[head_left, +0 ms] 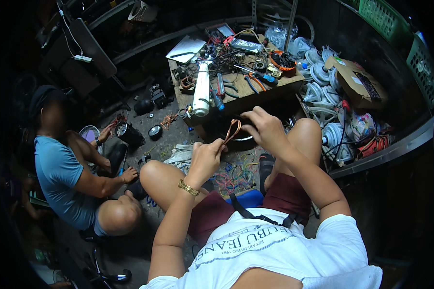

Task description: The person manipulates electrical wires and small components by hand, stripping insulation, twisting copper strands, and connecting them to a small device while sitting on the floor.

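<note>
In front of my knees, a looped bundle of copper wire (233, 129) stands up from my left hand (206, 160). The left fingers are closed round its lower end. A gold band circles that wrist. Just right of the loop is my right hand (266, 129), its thumb and forefinger bent and apart, with nothing visible between them. It appears not to touch the wire. Below both hands, tangled coloured wires (234, 176) lie on the floor between my feet.
A low wooden workbench (282, 86) ahead carries a white tube lamp (202, 86), pliers, screwdrivers and wire. Pale plastic wheels (318, 72) and a cardboard box (354, 82) are piled at right. A co-worker in a blue shirt (58, 168) crouches at left near a dark motor (129, 134).
</note>
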### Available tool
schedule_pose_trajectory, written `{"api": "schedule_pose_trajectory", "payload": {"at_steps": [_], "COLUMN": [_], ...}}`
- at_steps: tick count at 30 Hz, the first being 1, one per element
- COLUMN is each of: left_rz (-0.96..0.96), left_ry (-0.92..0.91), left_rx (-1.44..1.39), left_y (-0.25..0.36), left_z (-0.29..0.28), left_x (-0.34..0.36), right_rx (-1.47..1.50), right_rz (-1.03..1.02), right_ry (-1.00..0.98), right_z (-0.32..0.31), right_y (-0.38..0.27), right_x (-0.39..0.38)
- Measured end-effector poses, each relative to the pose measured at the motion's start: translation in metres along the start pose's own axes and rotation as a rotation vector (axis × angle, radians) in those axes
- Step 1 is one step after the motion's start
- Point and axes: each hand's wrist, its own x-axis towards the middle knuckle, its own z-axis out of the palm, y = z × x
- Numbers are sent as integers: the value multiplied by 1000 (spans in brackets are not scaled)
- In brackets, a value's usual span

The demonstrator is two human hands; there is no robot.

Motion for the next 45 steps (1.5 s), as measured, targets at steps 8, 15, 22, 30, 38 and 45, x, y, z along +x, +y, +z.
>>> {"api": "schedule_pose_trajectory", "payload": {"at_steps": [8,15,22,30,38,45], "left_rz": [25,32,-62,58,-366,429], "left_ry": [-39,189,-202,-250,-980,-259], "left_rx": [87,-488,-1163,-549,-1179,55], "left_y": [3,8,7,-7,-21,3], "left_z": [8,26,27,6,-19,-51], "left_x": [7,1,-1,9,21,32], "right_rx": [-176,1084,1397,886,-244,173], "right_rz": [-342,377,609,202,-825,-419], "right_ry": [-275,-318,-150,-80,-247,-287], "right_z": [21,42,48,36,-4,4], "right_y": [-7,-4,-19,-14,-8,-7], "right_x": [-3,-13,-25,-21,8,14]}}
